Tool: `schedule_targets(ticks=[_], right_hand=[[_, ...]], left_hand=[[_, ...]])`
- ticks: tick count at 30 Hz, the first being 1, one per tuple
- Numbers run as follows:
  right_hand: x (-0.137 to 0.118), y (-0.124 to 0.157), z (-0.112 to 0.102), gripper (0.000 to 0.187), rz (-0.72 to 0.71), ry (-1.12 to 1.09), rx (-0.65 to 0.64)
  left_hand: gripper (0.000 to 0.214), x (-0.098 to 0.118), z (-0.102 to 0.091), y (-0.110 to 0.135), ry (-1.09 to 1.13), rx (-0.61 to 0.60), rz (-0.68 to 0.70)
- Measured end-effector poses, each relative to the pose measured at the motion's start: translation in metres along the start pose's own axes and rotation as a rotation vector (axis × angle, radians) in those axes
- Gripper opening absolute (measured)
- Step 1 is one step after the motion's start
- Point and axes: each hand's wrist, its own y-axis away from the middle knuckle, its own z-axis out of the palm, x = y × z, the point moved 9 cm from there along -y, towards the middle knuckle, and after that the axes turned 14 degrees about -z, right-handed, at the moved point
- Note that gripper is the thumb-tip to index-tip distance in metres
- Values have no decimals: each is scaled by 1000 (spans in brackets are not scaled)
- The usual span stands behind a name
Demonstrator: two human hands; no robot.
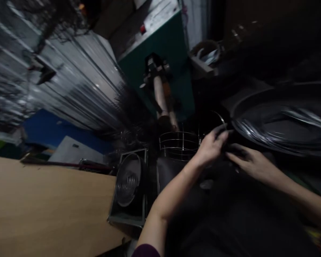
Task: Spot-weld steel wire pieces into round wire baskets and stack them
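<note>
My left hand (212,144) is in front of me with its fingers curled together. Their tips look dark and blurred. A thin curved wire (218,115) runs down to those fingertips, but I cannot tell whether it is gripped. Close by on the right, my right hand (247,162) has its darkened fingers bent toward the left one. Whatever lies between the two hands is lost in shadow and blur. Just left of the hands stands a round wire frame (183,141) with thin hoops. A wide dark basin (238,103) holding coils of shiny wire (259,137) lies to the right.
A green machine (176,57) with a red button and a pale rod-like part (160,92) stands ahead. To the left are a framed box (146,178) with a round container (128,182), a wooden board (50,203) and a blue panel (53,130). A small bin (207,50) sits behind.
</note>
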Motion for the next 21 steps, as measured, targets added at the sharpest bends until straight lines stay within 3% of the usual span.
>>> schedule_targets(ticks=[3,5,7,8,10,13,16,21], right_hand=[[-6,-23,14,5,-32,-11,-40],[-11,-44,26,4,-35,1,-71],[-19,-69,41,11,-30,-31,-63],[-25,-82,49,14,-33,-73,-43],[-39,-107,70,17,-54,-161,-6],[-55,-132,102,18,-57,-217,-15],[-56,-138,121,17,-20,-216,-47],[-52,-138,129,13,-33,-234,-46]], left_hand=[[48,6,-65,64,-492,111,180],[65,10,-126,91,-623,301,267],[90,11,-170,90,-744,404,336],[99,9,-182,79,-794,413,359],[101,0,-191,50,-827,403,384],[88,-8,-193,23,-648,469,442],[83,-12,-190,25,-497,520,522],[82,-16,-197,35,-451,531,565]])
